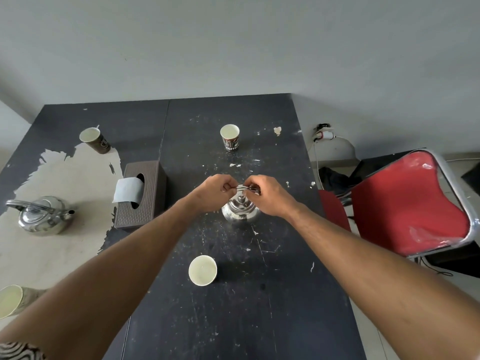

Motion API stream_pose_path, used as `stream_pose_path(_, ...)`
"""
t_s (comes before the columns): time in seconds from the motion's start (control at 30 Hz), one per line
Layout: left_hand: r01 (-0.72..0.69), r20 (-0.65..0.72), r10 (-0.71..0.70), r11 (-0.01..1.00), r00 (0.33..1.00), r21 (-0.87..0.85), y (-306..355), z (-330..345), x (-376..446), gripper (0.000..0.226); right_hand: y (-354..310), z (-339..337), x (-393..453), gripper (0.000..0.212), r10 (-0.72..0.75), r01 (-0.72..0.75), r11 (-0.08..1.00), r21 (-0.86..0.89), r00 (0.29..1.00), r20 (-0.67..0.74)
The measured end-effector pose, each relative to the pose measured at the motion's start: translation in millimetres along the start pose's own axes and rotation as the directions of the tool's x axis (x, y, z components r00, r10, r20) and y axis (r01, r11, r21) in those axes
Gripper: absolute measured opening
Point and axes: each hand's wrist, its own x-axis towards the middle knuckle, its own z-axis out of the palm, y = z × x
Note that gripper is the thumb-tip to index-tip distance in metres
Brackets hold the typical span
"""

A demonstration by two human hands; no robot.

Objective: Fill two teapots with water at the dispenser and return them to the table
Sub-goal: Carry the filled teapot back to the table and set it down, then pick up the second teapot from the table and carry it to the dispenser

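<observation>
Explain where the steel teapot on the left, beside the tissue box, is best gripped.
Grip the left teapot by its arched handle, coming from above. The handle stands upright over the lid, with the spout pointing right toward the tissue box.

Two shiny steel teapots stand upright on the table [233,320]. The centre teapot [240,211] is round-bellied, its knobbed lid on, sitting on the dark surface with its handle raised above the lid. The left teapot [42,215] rests well apart on the worn pale patch, lid on, spout pointing right, handle arched over.
</observation>
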Motion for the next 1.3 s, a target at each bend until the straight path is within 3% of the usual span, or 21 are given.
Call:
stream_pose_path(0.3, 0.059, 0.027, -0.059, 0.998, 0.998, -0.003, -22.2, 16.8, 15.9, 0.017, 20.5, 23.2, 15.8, 0.027, 0.011, -0.01, 0.999, -0.046, 0.999, 0.04)
stream_pose_path(0.67, 0.007, -0.042, -0.009, 0.998, 0.999, -0.063, -11.3, 4.1, 0.0, 0.034, 6.4, 12.9, 3.6, 0.033, -0.05, 0.046, 0.994, -0.101, 0.998, -0.045)
stream_pose_path(1.03, 0.008, -0.23, -0.009, 1.0, 0.973, -0.004, -28.7, -50.4, -110.8, 0.036, -92.6, 45.0, -5.7, 0.028, -0.244, 0.238, 0.965, -0.111, 0.969, -0.044)
stream_pose_path(1.3, 0.046, -0.356, -0.034, 0.999, 0.934, 0.027, -114.5, -110.5, -195.6, 0.03, -201.1, 129.3, -3.8, 0.026, -0.317, 0.313, 0.946, -0.085, 0.948, -0.031)
